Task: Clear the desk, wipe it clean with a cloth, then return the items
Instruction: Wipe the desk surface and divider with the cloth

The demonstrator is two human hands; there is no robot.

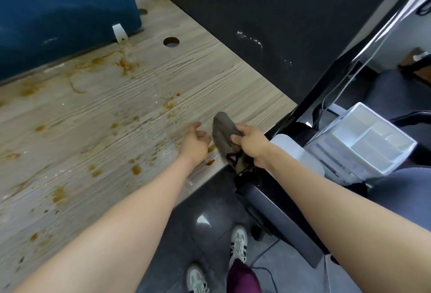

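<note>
Judging by the brown stains across the pale wood-grain counter (pixel 105 111), I've cleared it but wiping hasn't begun. My right hand (pixel 253 144) clutches the crumpled grey cloth (pixel 225 134) over the counter's near edge; my left hand (pixel 196 143) hangs loosely curled beside it, empty.

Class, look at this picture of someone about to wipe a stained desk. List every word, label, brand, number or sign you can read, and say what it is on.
None can be read.
Blue partition: bare, no print.
White clip at its foot: a small dark mark, too small to read.
Grey cloth in the right hand: no tag text visible.
White organiser beside the desk: unlabelled.
Shoes: dark stripes only, no lettering.
</note>
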